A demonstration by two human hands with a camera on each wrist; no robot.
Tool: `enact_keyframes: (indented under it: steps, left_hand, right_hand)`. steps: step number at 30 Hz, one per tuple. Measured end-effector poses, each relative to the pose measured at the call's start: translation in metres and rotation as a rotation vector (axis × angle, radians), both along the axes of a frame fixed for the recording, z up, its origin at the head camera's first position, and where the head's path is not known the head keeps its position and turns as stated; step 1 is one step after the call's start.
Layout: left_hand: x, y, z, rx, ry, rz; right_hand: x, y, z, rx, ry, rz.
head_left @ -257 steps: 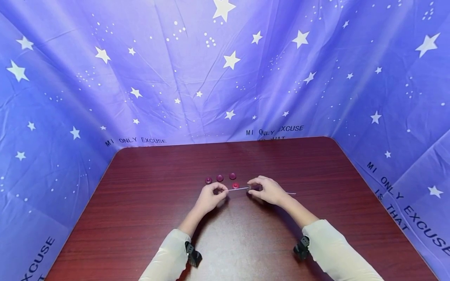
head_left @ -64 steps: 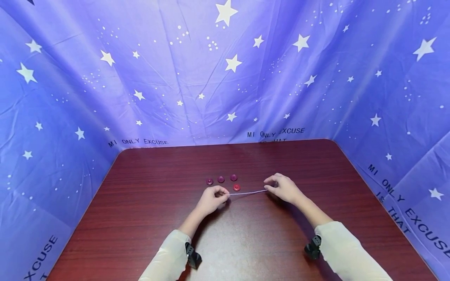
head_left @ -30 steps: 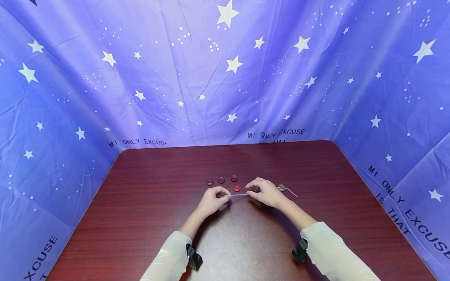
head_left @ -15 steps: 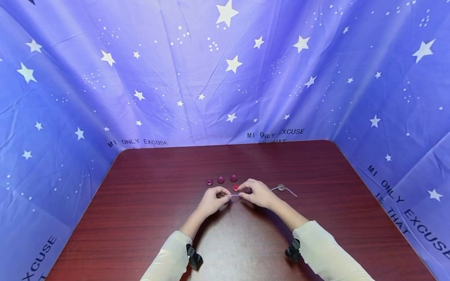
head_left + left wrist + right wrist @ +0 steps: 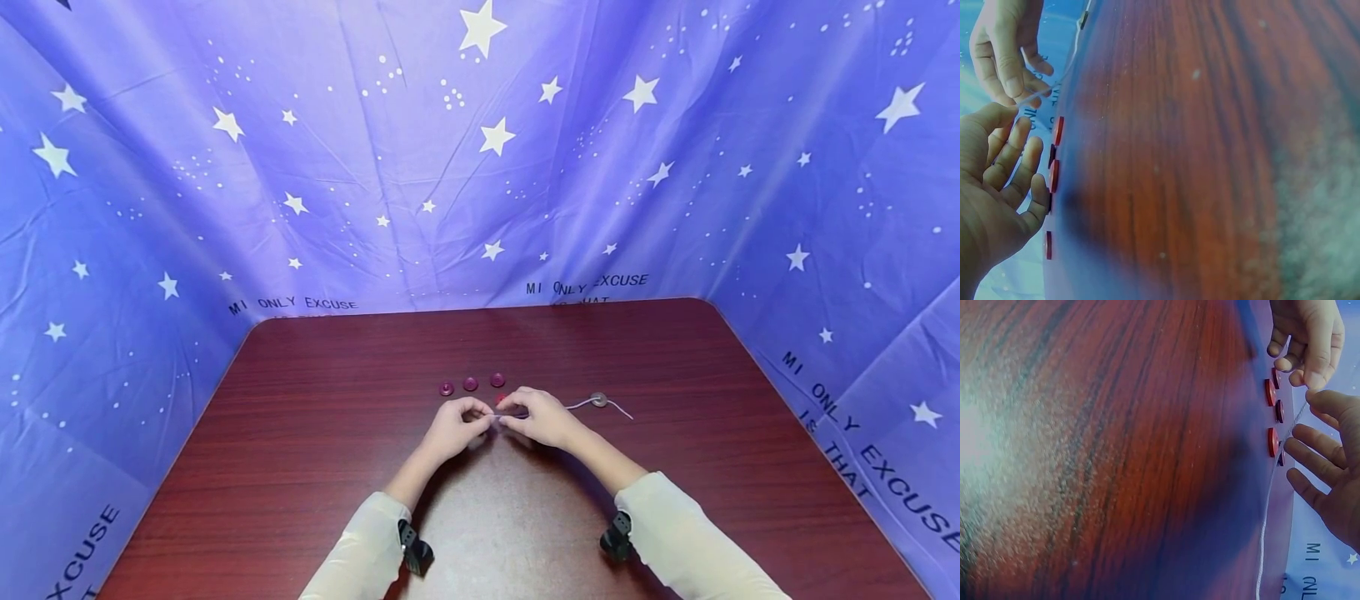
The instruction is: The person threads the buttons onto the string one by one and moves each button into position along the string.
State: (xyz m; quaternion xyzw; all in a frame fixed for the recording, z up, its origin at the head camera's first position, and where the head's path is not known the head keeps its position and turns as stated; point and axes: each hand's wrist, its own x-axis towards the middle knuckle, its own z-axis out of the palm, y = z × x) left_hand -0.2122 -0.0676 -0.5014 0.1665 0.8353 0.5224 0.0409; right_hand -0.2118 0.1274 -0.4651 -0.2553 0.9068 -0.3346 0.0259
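Note:
The left hand [image 5: 448,429] pinches a thin pale string [image 5: 581,405] between thumb and index finger. Right beside it, the right hand [image 5: 546,417] holds the same string at its fingertips, the two hands nearly touching. From there the string runs rightward through a grey-brown button [image 5: 598,400] on the table, its loose tail beyond. A red button [image 5: 501,400] is partly covered by the right fingers. Three dark purple buttons, among them the leftmost [image 5: 447,389], lie behind the left hand. In the left wrist view the string [image 5: 1074,53] slants between both hands' fingertips.
The dark red wooden table [image 5: 337,358] has a rounded far edge. A blue-violet star-printed cloth [image 5: 420,150] hangs behind it and on both sides. Small black devices, such as the one on the right wrist [image 5: 617,536], sit at both sleeve cuffs.
From farther right, the right hand has come leftward along the string to the left hand, partly covering the red button. The grey-brown button, hidden earlier, shows behind the right hand. The left hand stayed nearly still.

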Motion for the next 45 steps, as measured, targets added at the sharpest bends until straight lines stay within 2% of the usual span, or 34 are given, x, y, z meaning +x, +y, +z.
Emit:
enact_keyframes:
  steps: [7,23,29,38,45]
  left_hand:
    - [-0.0011,0.0011,0.0021,-0.006,0.009,-0.012]
    - [0.0015,0.004,0.0023,-0.012,-0.006,-0.017]
    - [0.0017,0.0042,0.0031,-0.006,0.012,-0.027]
    - [0.0027,0.0042,0.0034,-0.014,-0.01,-0.013]
    - [0.0027,0.0043,0.0021,-0.014,-0.01,-0.018]
  right_hand:
    - [-0.0006,-0.0012,-0.003,0.007,0.015,0.02]
    - [-0.0011,-0.0008,-0.0084,0.011,-0.061,0.003]
    - [-0.0007,0.0003,-0.0082,0.018,-0.057,-0.001]
    - [-0.0003,0.001,-0.0077,-0.001,-0.057,-0.013]
    - [0.0,0.0029,-0.0086,-0.019,-0.023,-0.021]
